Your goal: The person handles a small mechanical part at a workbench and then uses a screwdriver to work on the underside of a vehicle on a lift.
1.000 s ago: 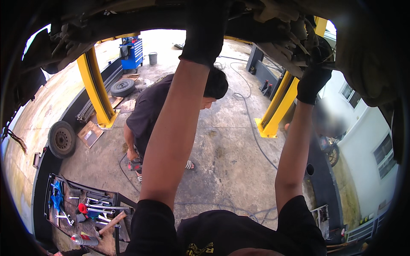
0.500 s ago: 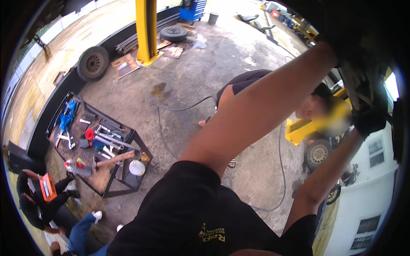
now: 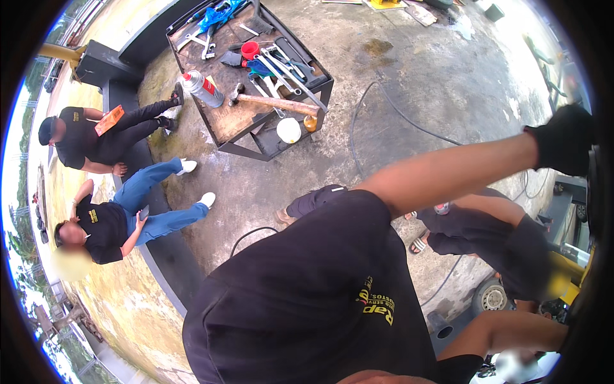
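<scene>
My left hand, in a black glove, is raised at the right edge against a dark part that I cannot make out. Its fingers merge with the dark rim, so their hold is hidden. My right forearm reaches toward the lower right edge, where the hand is out of sight. Between my arms a co-worker in dark clothes bends over, wearing striped sandals.
A tool cart holds wrenches, a hammer, a spray can and a red cup. Two people sit on a low wall, one with an orange box. A hose crosses the floor; a wheel stands lower right.
My view has swung, so the cart sits higher and further right and both seated people show fully. My right gloved hand, visible before, has left the picture. My left arm remains raised.
</scene>
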Motion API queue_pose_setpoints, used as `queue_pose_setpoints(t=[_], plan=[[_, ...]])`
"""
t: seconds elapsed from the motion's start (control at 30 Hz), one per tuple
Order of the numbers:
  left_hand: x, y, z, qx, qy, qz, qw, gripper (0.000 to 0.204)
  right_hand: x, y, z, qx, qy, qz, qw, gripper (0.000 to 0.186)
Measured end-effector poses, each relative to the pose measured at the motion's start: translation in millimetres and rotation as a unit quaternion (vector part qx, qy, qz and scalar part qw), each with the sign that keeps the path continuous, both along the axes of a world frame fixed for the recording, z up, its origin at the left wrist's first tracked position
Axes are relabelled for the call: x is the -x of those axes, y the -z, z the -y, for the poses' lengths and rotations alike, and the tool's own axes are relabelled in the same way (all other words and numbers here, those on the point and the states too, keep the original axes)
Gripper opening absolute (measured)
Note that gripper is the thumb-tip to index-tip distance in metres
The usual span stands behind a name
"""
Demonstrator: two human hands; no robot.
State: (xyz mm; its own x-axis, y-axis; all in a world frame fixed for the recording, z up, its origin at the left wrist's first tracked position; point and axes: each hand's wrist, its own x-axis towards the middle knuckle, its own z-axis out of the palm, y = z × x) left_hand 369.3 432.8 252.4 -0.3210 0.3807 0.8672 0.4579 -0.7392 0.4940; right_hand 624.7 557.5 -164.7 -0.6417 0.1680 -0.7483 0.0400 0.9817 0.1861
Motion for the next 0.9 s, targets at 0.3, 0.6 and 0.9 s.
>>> queue_pose_setpoints(t=[0.3, 0.6, 0.9], plan=[[266, 340, 305, 0.419, -0.522, 0.040, 0.742, 0.018, -162, 68, -30, 0.042, -0.065, -0.014, 0.997, 0.024], [302, 338, 363, 0.686, -0.348, -0.099, 0.631, 0.078, -281, 28, -9, -0.009, 0.084, -0.004, 0.996, 0.029], [278, 416, 437, 0.627, -0.532, -0.015, 0.568, 0.079, -311, -17, 20, -0.075, 0.137, -0.015, 0.988, 0.029]])
